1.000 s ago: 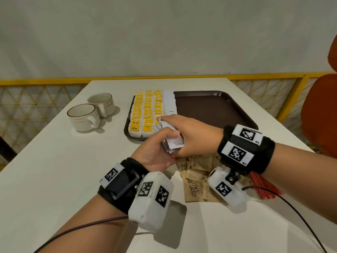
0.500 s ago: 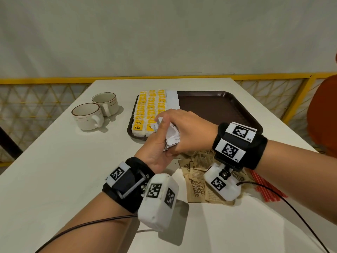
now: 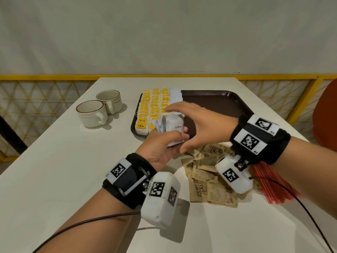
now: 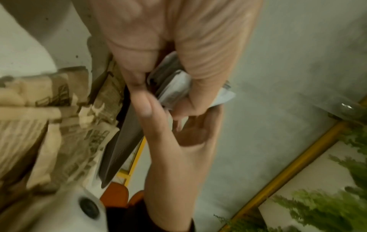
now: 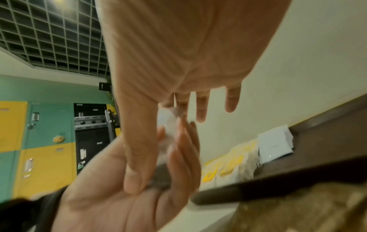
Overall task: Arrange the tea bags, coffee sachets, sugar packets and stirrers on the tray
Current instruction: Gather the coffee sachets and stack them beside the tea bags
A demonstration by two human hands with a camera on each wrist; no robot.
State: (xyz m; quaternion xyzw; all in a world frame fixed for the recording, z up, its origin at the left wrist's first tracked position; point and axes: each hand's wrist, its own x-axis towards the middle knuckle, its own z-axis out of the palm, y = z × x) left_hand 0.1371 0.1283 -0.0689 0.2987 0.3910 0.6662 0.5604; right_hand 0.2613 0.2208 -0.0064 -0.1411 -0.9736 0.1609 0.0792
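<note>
My left hand [image 3: 175, 137] grips a small stack of white coffee sachets [image 3: 172, 126] upright, just in front of the brown tray [image 3: 218, 99]. My right hand [image 3: 182, 128] spans the front sachet: straight fingers lie on its top edge and the thumb sits by its bottom edge. In the left wrist view the stack [image 4: 174, 84] shows between the curled fingers. Yellow tea bags [image 3: 151, 106] fill the tray's left side in rows, with a row of white sachets [image 3: 175, 95] beside them. Brown sugar packets [image 3: 206, 172] and red stirrers [image 3: 269, 183] lie on the table under my right wrist.
Two white cups [image 3: 91, 112] [image 3: 109, 99] stand left of the tray. The tray's right half is bare. An orange chair [image 3: 326, 115] is at the right table edge, and a yellow railing [image 3: 45, 77] runs behind the table.
My right hand has opened from curling over the stack to spread fingers across it. Both hands have risen a little toward the tray, and the front sachet now shows.
</note>
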